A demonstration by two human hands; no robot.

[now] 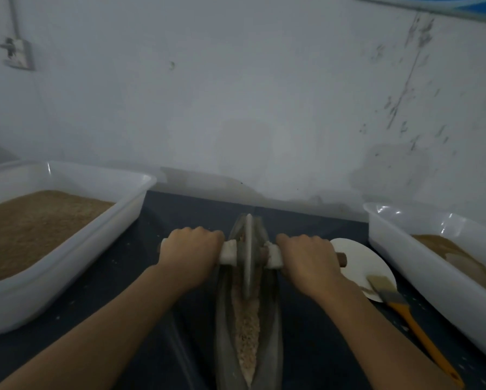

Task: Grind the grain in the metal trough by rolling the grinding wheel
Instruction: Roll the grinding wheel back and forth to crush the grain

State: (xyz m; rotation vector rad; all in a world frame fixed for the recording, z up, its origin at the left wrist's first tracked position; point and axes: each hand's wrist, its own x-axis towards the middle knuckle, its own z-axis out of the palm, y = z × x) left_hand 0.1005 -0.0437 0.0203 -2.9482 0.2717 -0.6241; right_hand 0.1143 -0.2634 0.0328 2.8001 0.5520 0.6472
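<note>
Both hands are clamped on the axle handle: the left hand [192, 250] on its left end, the right hand [308, 256] on its right end, the grinding wheel [248, 257] upright between them. The wheel sits in the far half of the metal trough [274, 327], with grain [247, 333] lying in the groove nearer the person. The trough's far tip nears the table's [157, 220] back edge by the wall [236, 94]. A left tub [101, 249] and a right tub [405, 249] flank it; a white plate [360, 263] and brush [405, 313] lie just right.
</note>
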